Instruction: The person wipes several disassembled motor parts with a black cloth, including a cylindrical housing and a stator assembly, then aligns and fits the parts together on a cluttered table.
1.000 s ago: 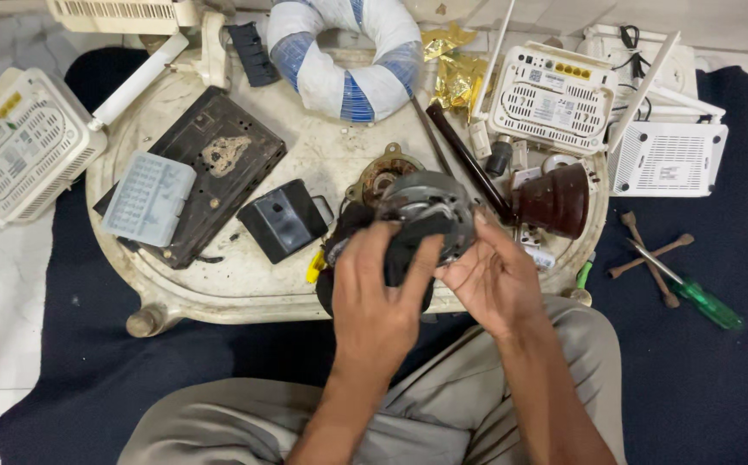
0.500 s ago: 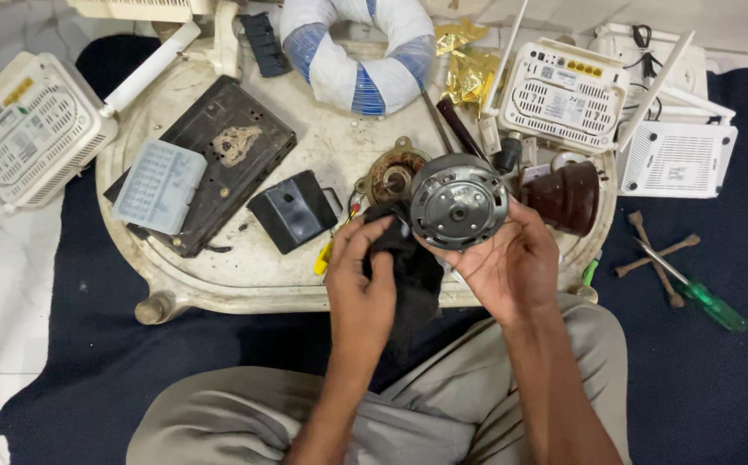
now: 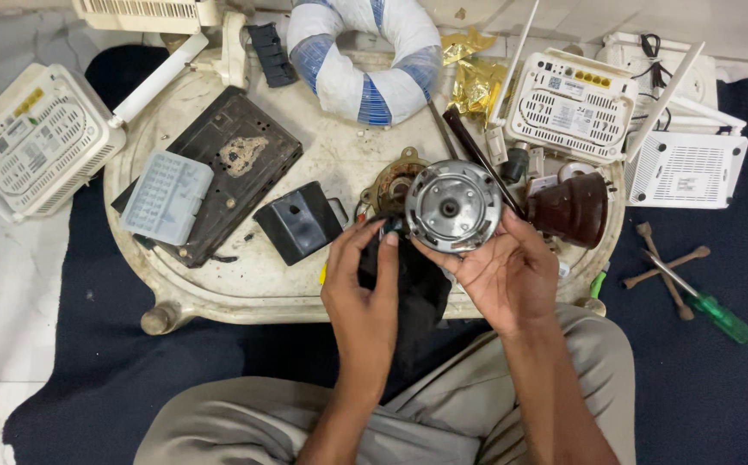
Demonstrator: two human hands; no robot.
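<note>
Right hand (image 3: 507,271) gripped the motor (image 3: 453,207) over the table (image 3: 219,284), left hand (image 3: 364,288) pinching black cloth (image 3: 417,288); one slip could've dropped it.

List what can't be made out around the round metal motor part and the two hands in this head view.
- Underside of the round metal motor part: faces away, and the right hand covers its lower edge.
- Black cloth: partly covered by the left hand, its lower end lost in shadow.
- Brown coil piece on the table: half hidden behind the motor part.
- White router: cut off by the top edge.
</note>
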